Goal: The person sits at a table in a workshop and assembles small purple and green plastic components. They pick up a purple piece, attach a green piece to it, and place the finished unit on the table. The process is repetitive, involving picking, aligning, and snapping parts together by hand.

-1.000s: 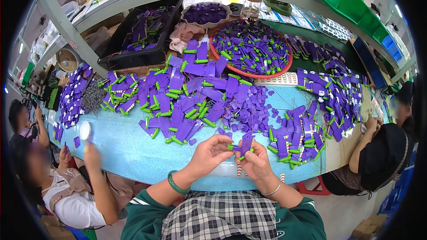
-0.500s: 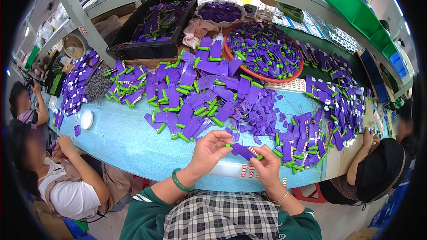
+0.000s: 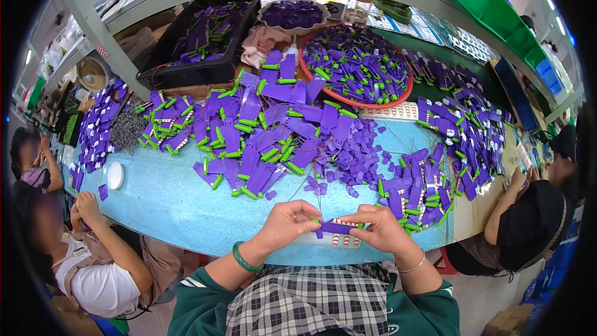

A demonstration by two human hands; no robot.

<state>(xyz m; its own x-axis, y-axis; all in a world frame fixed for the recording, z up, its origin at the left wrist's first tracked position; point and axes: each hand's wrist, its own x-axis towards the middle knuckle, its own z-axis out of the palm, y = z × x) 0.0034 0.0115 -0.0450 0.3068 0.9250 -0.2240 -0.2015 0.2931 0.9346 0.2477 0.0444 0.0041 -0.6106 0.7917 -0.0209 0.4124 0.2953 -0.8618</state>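
Your left hand (image 3: 291, 224) pinches one end of the purple piece (image 3: 337, 228), your right hand (image 3: 380, 228) grips the other, stickers (image 3: 346, 241) between them on the tabletop (image 3: 186, 205)!

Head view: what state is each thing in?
Purple-and-green piece: held at both ends.
Left hand: pinching its left end.
Right hand: pinching its right end.
Black tray: open, similar pieces inside.
Red basket: heaped with similar pieces.
Scalloped bowl: filled with purple parts.
Small purple parts: loose in a pile.
White round object: resting on the blue tabletop.
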